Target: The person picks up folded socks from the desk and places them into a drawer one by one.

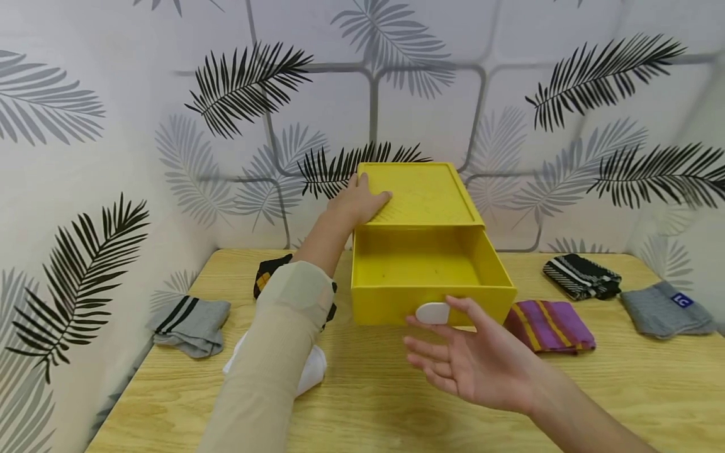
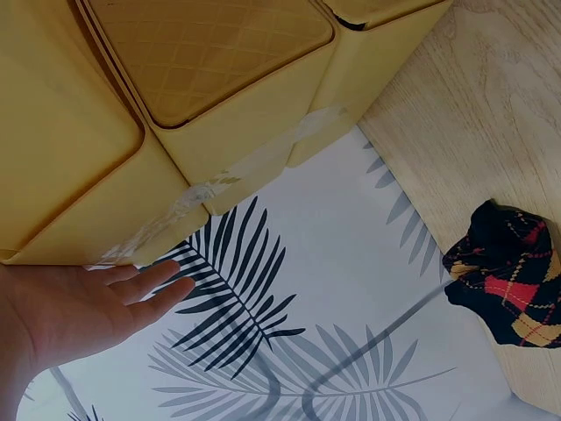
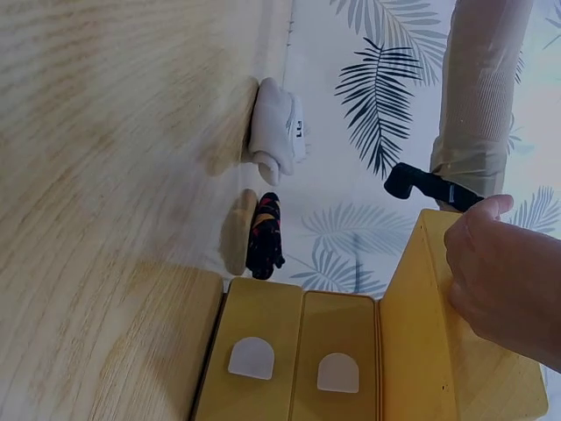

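Note:
A yellow drawer box (image 1: 425,189) stands on the table with its top drawer (image 1: 419,258) pulled out; the visible inside of that drawer is bare. My left hand (image 1: 359,200) rests on the box's top at its left edge, fingers extended. In the left wrist view, the straight fingers of the left hand (image 2: 96,307) lie along the yellow side. My right hand (image 1: 481,358) pinches the white drawer handle (image 1: 433,313) between thumb and finger, the other fingers spread loosely. The right wrist view shows lower drawers with white handles (image 3: 252,358); the right hand (image 3: 504,272) is at the pulled-out drawer.
Left of the box lie a grey striped sock (image 1: 192,324), a white sock (image 1: 311,371) and an argyle sock (image 2: 513,276), partly behind my left arm. Folded purple (image 1: 552,326), black-and-white (image 1: 582,277) and grey (image 1: 668,309) socks lie to the right. A leaf-patterned wall stands behind.

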The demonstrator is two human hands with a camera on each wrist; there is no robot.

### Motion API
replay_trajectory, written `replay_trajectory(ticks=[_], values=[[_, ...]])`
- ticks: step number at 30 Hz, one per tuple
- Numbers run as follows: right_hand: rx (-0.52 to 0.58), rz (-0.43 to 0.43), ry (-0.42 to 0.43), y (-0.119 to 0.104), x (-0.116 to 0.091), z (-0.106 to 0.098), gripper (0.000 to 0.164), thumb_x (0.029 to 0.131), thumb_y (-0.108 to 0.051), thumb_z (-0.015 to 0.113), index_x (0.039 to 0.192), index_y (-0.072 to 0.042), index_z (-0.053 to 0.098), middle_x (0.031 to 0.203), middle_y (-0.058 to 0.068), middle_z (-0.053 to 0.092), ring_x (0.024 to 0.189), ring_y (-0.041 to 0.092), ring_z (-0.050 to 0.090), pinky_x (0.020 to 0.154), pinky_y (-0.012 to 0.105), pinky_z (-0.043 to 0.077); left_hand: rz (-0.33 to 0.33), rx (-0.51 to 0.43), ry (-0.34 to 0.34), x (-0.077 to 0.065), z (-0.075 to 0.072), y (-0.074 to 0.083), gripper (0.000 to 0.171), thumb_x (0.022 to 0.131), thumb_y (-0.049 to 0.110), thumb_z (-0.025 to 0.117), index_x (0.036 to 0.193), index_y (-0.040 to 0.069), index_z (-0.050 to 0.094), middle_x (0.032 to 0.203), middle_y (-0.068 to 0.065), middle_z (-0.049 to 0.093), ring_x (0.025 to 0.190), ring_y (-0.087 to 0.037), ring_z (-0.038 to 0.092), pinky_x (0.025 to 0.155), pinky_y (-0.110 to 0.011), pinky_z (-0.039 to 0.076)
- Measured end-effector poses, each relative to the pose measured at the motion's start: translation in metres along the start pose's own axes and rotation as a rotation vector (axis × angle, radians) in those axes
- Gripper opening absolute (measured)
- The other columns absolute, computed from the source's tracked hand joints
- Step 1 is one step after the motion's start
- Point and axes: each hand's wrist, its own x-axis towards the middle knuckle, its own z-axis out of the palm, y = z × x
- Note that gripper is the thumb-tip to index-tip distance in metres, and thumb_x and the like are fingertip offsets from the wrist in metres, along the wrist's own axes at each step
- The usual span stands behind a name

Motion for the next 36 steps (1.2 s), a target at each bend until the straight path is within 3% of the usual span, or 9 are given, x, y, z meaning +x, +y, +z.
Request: replay_trajectory(ticks=[4, 17, 36], values=[[0.008, 0.013, -0.009, 0.005, -0.004, 0.003, 0.061, 0.082, -0.052, 0.029, 0.131, -0.018, 0.015, 0.116, 0.007, 0.039, 0.112, 0.02, 0.031, 0.094, 0.029, 0.018, -0.004, -0.001, 0.0, 0.0, 0.001, 0.0, 0.075, 0.078, 0.058, 0.028, 0.134, 0.017, -0.001, 0.137, -0.002, -0.002, 0.119, -0.026, 0.015, 0.091, -0.044, 0.018], [0.004, 0.024, -0.022, 0.017, -0.013, -0.001, 0.057, 0.083, -0.052, 0.024, 0.125, -0.015, 0.036, 0.116, 0.007, 0.041, 0.112, 0.021, 0.031, 0.094, 0.029, 0.018, -0.002, -0.02, -0.014, -0.002, 0.0, 0.001, 0.074, 0.078, 0.057, 0.028, 0.133, 0.018, -0.002, 0.137, -0.002, -0.003, 0.12, -0.026, 0.013, 0.091, -0.045, 0.016], [-0.016, 0.012, -0.067, 0.028, -0.009, -0.01, 0.054, 0.085, -0.048, 0.017, 0.124, -0.015, 0.036, 0.117, 0.008, 0.041, 0.111, 0.022, 0.033, 0.094, 0.03, 0.017, -0.002, -0.028, -0.019, -0.001, -0.001, 0.0, 0.074, 0.078, 0.058, 0.028, 0.133, 0.018, -0.003, 0.136, -0.001, -0.004, 0.12, -0.025, 0.012, 0.092, -0.045, 0.014]])
